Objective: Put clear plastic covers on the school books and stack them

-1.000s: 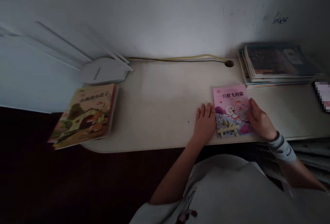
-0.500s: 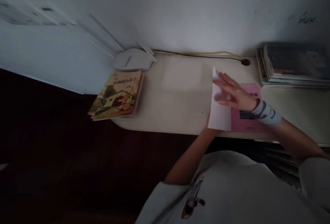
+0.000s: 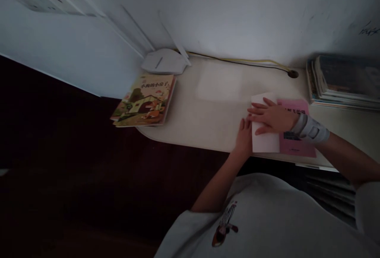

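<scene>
A pink booklet [image 3: 297,149] with dark printed characters lies at the table's front edge. On its left side a white sheet or flap [image 3: 266,143] lies flat. My right hand [image 3: 271,117], with a grey-and-white band at the wrist, rests palm down on the white part with fingers spread, covering part of the pink cover's print. My left hand [image 3: 245,137] is at the white part's left edge, its fingers stretched out and pointing away from me. Whether the left thumb is under the paper is hidden.
A small stack of picture books [image 3: 144,103] sits at the table's left end, slightly over the edge. Behind it stands a white router [image 3: 164,62] with antennas. Cables [image 3: 234,60] run along the wall to a hole [image 3: 293,74]. More books [image 3: 347,79] are piled at the right.
The white part was raised at its left edge and now lies flat. My right hand has come down onto it. More of my left hand shows beside the booklet. The view has shifted slightly.
</scene>
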`<state>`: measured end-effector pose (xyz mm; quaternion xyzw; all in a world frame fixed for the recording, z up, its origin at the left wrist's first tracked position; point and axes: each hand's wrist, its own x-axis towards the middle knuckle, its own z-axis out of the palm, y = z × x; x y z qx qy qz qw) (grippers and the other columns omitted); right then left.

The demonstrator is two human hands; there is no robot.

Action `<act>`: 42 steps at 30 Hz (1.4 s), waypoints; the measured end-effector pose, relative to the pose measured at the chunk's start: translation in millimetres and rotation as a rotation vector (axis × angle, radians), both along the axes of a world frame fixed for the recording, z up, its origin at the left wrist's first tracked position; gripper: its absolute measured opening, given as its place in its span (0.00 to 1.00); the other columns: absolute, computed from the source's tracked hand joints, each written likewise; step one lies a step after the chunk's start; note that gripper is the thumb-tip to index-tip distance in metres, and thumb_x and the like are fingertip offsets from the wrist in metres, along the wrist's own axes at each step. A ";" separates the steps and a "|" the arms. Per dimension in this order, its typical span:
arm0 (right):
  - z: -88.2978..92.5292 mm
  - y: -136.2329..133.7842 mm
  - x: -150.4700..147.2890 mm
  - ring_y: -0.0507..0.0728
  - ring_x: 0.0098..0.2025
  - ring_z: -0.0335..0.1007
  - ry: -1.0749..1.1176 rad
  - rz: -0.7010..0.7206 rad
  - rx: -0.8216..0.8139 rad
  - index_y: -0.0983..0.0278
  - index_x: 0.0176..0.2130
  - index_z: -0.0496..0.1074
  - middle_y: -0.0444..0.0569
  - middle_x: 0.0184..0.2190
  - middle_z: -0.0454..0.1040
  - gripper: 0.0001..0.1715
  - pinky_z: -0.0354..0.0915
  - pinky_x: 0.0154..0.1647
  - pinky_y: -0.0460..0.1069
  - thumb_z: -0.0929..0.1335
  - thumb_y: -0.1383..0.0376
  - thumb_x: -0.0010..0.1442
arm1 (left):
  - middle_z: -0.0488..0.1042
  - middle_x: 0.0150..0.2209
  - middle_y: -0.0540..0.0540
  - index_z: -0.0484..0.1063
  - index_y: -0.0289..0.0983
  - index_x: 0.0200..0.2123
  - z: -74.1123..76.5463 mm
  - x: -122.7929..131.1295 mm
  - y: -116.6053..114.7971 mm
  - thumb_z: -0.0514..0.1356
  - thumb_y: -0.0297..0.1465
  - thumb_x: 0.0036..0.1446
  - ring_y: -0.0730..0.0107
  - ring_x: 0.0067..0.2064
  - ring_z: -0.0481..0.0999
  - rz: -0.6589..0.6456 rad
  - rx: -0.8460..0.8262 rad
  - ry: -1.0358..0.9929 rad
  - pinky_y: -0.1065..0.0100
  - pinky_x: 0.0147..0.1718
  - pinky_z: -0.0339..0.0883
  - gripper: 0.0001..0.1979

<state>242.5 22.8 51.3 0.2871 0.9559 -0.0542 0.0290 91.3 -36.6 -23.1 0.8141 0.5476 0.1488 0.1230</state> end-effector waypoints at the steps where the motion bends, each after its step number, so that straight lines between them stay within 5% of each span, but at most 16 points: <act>1: -3.8 -3.3 6.5 0.67 0.66 0.51 0.025 -0.014 0.019 0.58 0.60 0.64 0.53 0.63 0.61 0.33 0.45 0.65 0.69 0.61 0.46 0.62 | 0.62 0.62 0.34 0.62 0.33 0.59 1.4 -7.2 -0.9 0.51 0.29 0.63 0.53 0.65 0.58 0.015 -0.005 0.028 0.50 0.61 0.54 0.22; 4: -14.8 -12.3 20.5 0.64 0.67 0.50 0.084 -0.018 0.050 0.60 0.62 0.61 0.55 0.64 0.59 0.36 0.46 0.65 0.66 0.61 0.45 0.62 | 0.54 0.65 0.27 0.56 0.24 0.62 5.6 -25.7 -2.1 0.50 0.29 0.62 0.47 0.68 0.50 0.085 -0.024 0.153 0.46 0.63 0.48 0.26; 10: -27.1 -24.4 25.7 0.65 0.63 0.59 0.079 -0.009 0.052 0.68 0.59 0.65 0.61 0.59 0.65 0.38 0.51 0.63 0.66 0.60 0.44 0.62 | 0.56 0.65 0.32 0.57 0.27 0.63 10.0 -33.6 0.0 0.45 0.27 0.63 0.55 0.67 0.54 0.119 -0.032 0.212 0.52 0.63 0.51 0.25; 16: -20.6 -32.4 44.5 0.67 0.62 0.60 0.129 -0.055 0.042 0.65 0.58 0.66 0.59 0.58 0.67 0.35 0.46 0.63 0.70 0.64 0.46 0.60 | 0.58 0.64 0.36 0.60 0.32 0.62 7.3 -29.9 1.0 0.48 0.39 0.65 0.56 0.66 0.56 0.153 -0.011 0.175 0.52 0.62 0.51 0.26; 28: -11.6 -49.3 58.2 0.68 0.59 0.63 0.120 -0.139 0.074 0.68 0.51 0.72 0.59 0.53 0.73 0.34 0.58 0.58 0.65 0.66 0.45 0.58 | 0.63 0.62 0.38 0.67 0.36 0.57 5.3 -28.1 -0.4 0.46 0.34 0.67 0.55 0.64 0.61 0.180 0.027 0.155 0.51 0.61 0.55 0.20; 42: -4.4 -52.1 42.1 0.68 0.56 0.66 0.086 -0.192 0.107 0.69 0.45 0.75 0.61 0.48 0.75 0.30 0.63 0.54 0.62 0.63 0.46 0.60 | 0.65 0.61 0.37 0.67 0.36 0.57 -7.2 -36.8 -2.3 0.45 0.33 0.67 0.59 0.63 0.63 0.229 0.118 -0.183 0.51 0.59 0.59 0.20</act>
